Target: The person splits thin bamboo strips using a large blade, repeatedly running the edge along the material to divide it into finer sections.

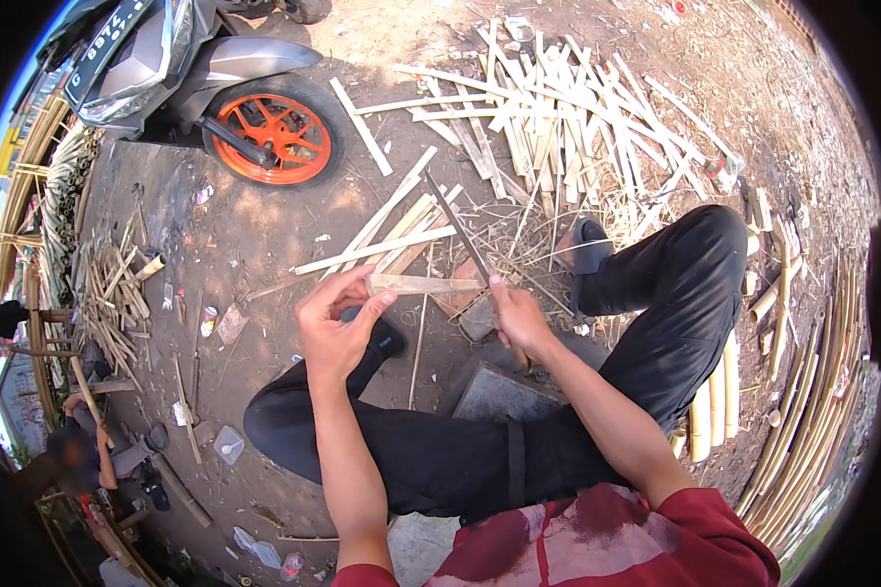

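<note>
My left hand [338,318] pinches the left end of a short, pale bamboo strip [421,285] between thumb and fingers. The strip lies level in front of my knees. Wrapped round the handle of a long, dark-bladed knife [458,229] is my right hand [520,319]. The blade points up and to the left, away from me, and its base is by the strip's right end; whether they touch I cannot tell. Just beyond my hands, several split bamboo strips [401,235] lie on the ground beside a reddish brick [458,293].
A large heap of split bamboo [568,117] lies ahead. A motorcycle with an orange front wheel [274,139] stands at the far left. Bamboo offcuts [113,298] and another person [93,445] are at left. Long bamboo poles [803,421] lie at right. A grey block [504,396] sits between my legs.
</note>
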The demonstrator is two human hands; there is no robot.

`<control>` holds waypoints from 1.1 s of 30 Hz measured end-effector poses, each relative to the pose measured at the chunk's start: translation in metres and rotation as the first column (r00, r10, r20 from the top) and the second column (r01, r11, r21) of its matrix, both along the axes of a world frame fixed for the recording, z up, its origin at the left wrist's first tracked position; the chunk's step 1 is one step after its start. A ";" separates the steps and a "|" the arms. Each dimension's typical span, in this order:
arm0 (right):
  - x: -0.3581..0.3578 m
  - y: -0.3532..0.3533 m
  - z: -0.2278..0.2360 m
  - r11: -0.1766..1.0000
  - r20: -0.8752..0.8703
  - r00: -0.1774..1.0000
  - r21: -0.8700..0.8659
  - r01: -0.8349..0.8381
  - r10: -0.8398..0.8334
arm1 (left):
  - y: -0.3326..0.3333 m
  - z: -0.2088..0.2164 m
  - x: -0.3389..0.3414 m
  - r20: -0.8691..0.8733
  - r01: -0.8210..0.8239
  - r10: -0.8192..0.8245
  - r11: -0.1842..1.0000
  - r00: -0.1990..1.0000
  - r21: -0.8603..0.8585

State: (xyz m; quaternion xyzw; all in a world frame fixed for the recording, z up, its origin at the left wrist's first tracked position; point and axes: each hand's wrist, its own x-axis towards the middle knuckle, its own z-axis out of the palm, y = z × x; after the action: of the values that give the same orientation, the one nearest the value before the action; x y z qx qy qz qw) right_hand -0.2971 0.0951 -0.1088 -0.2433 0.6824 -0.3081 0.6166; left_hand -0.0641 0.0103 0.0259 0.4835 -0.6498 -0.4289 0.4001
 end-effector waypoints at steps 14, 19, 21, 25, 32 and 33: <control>0.006 0.005 0.096 0.991 0.322 0.945 -0.133 -0.024 0.066 | -0.018 0.003 -0.043 0.187 0.098 -0.072 0.986 0.980 -0.136; -0.001 0.003 0.103 0.993 0.291 0.956 -0.115 0.013 0.021 | -0.023 -0.002 -0.043 0.193 0.059 -0.028 0.985 0.981 -0.161; 0.001 0.001 0.113 0.984 0.250 0.968 -0.177 0.019 0.026 | -0.023 0.003 -0.043 0.271 0.103 -0.046 0.974 0.961 -0.202; 0.013 -0.007 0.120 0.927 0.166 0.984 -0.375 0.006 0.061 | -0.016 0.011 -0.054 0.274 0.106 -0.024 0.951 0.961 -0.290; 0.014 -0.020 0.149 0.927 0.296 0.955 -0.366 0.081 0.033 | -0.014 0.012 -0.063 0.265 0.111 0.018 0.879 0.964 -0.464; 0.013 -0.021 0.151 0.927 0.309 0.951 -0.362 0.102 0.016 | -0.014 0.012 -0.066 0.262 0.107 0.023 0.877 0.965 -0.469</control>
State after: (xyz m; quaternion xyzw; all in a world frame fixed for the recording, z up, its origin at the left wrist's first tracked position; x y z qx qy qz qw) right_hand -0.2838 0.0740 0.0419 -0.2901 0.5126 -0.4800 0.6502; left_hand -0.1305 -0.0036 0.0382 0.4070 -0.7926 -0.1966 0.4092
